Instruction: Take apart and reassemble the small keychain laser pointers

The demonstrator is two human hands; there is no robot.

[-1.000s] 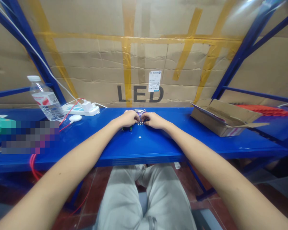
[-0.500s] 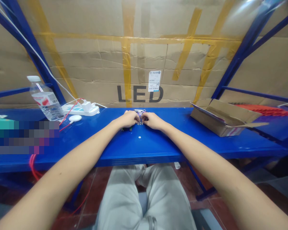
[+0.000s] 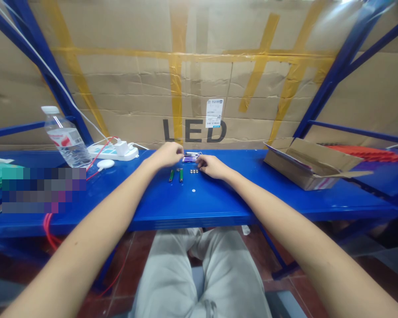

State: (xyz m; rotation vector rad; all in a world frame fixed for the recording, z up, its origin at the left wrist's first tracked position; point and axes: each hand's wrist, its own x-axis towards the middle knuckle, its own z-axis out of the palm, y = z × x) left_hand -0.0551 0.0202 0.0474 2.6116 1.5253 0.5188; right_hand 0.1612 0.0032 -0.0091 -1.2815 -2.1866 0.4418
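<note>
My left hand [image 3: 168,154] is raised at the left end of a row of slim purple and silver tubes [image 3: 190,158]. Its fingers curl downward together, and whatever may be in them is hidden. My right hand [image 3: 212,167] rests on the table just right of several small round silver pieces [image 3: 194,171]. Its thumb and fingers are bent together; I cannot make out anything between them. A metal ring [image 3: 199,154] shows at the right end of the tubes. Two short green pieces with metal ends, one left [image 3: 171,176] and one right [image 3: 181,175], lie below my left hand.
The blue table [image 3: 219,203] carries an open cardboard box [image 3: 298,170] on the right, with red material [image 3: 365,153] behind. A water bottle [image 3: 68,139], a white power strip [image 3: 114,151] and red cable [image 3: 48,225] are on the left. A large carton [image 3: 135,101] stands behind.
My left hand has moved up and left from the small silver pieces, uncovering the green pieces and more of the tubes. My right hand has stayed nearly in place.
</note>
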